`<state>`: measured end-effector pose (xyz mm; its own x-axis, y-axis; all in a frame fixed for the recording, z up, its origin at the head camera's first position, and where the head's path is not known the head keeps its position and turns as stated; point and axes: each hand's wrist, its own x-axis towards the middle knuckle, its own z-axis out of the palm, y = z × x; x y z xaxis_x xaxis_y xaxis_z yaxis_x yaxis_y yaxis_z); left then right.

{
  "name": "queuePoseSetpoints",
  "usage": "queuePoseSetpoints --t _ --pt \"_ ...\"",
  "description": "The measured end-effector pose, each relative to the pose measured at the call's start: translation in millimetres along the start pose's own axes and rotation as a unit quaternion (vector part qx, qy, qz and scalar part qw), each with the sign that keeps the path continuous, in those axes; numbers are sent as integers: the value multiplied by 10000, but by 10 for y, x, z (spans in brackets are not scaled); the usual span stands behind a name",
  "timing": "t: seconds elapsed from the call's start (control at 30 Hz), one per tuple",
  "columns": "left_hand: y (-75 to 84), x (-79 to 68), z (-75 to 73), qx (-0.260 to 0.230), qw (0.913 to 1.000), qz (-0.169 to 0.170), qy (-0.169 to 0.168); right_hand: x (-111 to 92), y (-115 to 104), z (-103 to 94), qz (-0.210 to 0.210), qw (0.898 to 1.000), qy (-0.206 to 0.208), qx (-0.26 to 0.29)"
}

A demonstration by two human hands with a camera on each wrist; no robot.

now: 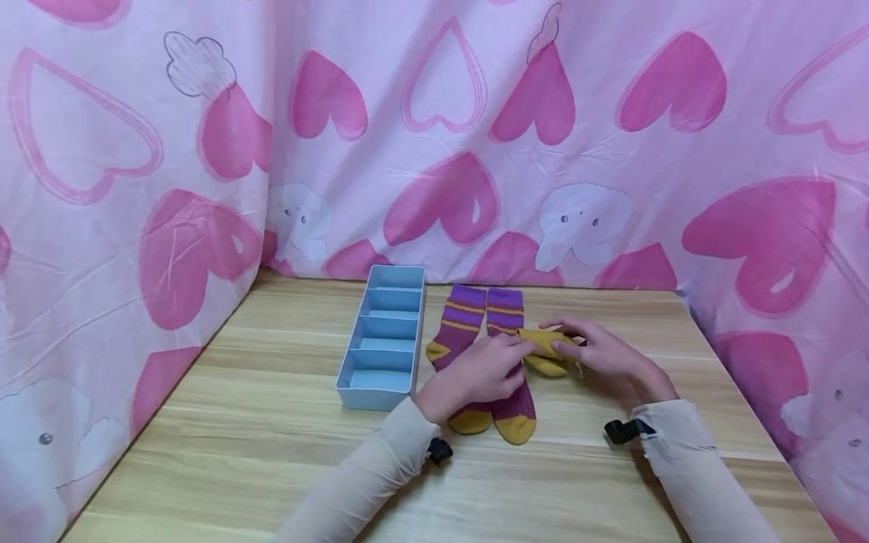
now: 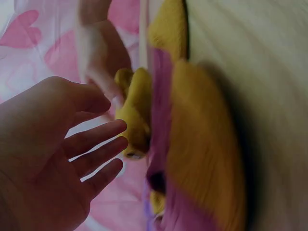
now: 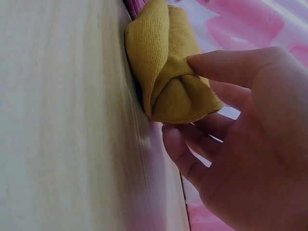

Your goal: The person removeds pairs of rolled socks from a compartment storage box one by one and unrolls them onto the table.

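Note:
A folded yellow sock bundle [image 1: 541, 342] lies at the right of two purple socks. My right hand [image 1: 604, 352] holds its right end; in the right wrist view the thumb presses on the knit fabric [image 3: 149, 53] with the fingers behind and below. Reaching over the purple socks, my left hand [image 1: 478, 375] has its fingertips right at the bundle's left end. Those fingers look extended and spread in the left wrist view. The left purple sock [image 1: 464, 308] and the right purple sock [image 1: 505, 302] lie side by side, with yellow heels and toes and orange stripes, partly hidden by the left hand.
A light blue organizer box [image 1: 376, 398] with several compartments in a row stands left of the socks. The wooden table [image 1: 258, 422] ends at a pink heart-print curtain [image 1: 434, 196] behind and at both sides. Black straps circle both wrists.

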<state>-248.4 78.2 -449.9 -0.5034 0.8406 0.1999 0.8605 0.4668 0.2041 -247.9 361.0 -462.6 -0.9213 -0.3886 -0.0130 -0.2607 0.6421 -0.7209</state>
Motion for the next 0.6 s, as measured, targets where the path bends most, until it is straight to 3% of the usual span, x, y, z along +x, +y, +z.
queuePoseSetpoints --t 0.23,0.47,0.6 --pt "86 120 194 118 9994 182 -274 -5 1 27 230 9994 272 51" --pt "127 122 281 453 9983 159 -340 -12 -38 33 988 9922 456 615" --pt "159 104 266 343 9982 34 -491 3 -53 33 815 9937 637 426"
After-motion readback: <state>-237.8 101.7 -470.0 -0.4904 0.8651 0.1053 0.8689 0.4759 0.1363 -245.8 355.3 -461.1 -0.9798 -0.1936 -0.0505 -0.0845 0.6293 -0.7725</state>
